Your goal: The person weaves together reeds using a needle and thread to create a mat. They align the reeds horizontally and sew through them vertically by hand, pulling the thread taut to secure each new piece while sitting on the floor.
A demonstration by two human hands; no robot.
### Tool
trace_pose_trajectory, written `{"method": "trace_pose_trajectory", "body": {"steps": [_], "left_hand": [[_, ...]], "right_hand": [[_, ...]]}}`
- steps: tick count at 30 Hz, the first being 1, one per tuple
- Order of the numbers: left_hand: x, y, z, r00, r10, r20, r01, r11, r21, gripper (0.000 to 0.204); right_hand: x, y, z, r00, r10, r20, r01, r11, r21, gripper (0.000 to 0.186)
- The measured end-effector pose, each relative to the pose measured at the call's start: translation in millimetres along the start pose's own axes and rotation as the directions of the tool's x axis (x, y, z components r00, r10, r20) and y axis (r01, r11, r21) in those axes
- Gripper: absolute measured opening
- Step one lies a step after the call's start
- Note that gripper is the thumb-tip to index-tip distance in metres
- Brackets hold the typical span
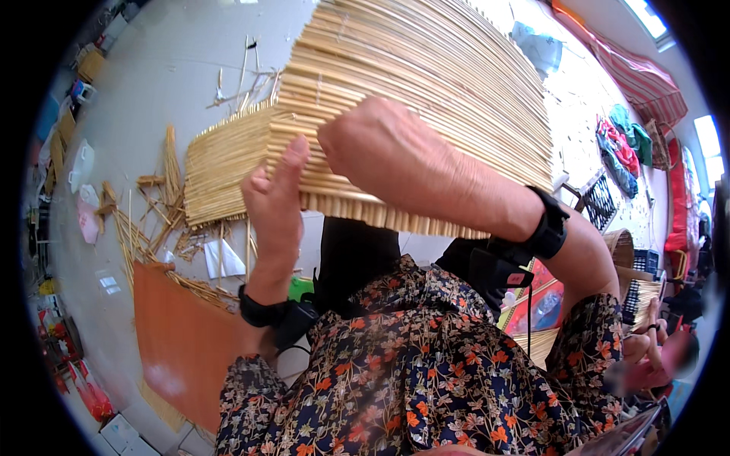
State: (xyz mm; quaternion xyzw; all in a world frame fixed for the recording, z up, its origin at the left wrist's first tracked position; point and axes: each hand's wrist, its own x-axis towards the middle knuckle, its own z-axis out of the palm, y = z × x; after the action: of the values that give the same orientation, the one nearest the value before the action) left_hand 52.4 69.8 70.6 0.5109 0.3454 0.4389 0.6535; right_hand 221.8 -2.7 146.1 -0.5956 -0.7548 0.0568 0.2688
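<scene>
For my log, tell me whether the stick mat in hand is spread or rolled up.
Spread, where visible: the stick mat forms a broad sheet beneath the right hand; its top is cut off.

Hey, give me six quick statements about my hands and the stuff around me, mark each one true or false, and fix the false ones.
1. The left hand is at the left end of the stick mat. True.
2. The right hand lies flat with its palm up. False: it is curled, back of the hand up, over the mat.
3. A black band is on the right wrist. True.
4. The orange sheet is on the person's right. False: the orange sheet is on the left.
5. The shirt is plain white. False: the shirt is dark with a leaf pattern.
6. Loose sticks lie on the floor to the left. True.
</scene>
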Motion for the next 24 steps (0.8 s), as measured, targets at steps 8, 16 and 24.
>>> {"method": "trace_pose_trajectory", "body": {"steps": [8,16,24], "left_hand": [[12,85,42,0.935,0.346,0.077,-0.337,0.801,0.495,0.026],[-3,31,76,0.716,0.446,0.537,-0.677,0.255,0.691,0.030],[-25,10,110,0.618,0.243,0.748,-0.786,0.215,0.580,0.026]], "right_hand": [[-3,-5,-38,0.935,0.189,-0.299,-0.110,0.959,0.261,0.013],[-96,23,40,0.721,0.686,-0.100,-0.248,0.389,0.887,0.016],[-165,20,88,0.573,0.819,-0.015,-0.016,0.029,0.999,0.013]]}}
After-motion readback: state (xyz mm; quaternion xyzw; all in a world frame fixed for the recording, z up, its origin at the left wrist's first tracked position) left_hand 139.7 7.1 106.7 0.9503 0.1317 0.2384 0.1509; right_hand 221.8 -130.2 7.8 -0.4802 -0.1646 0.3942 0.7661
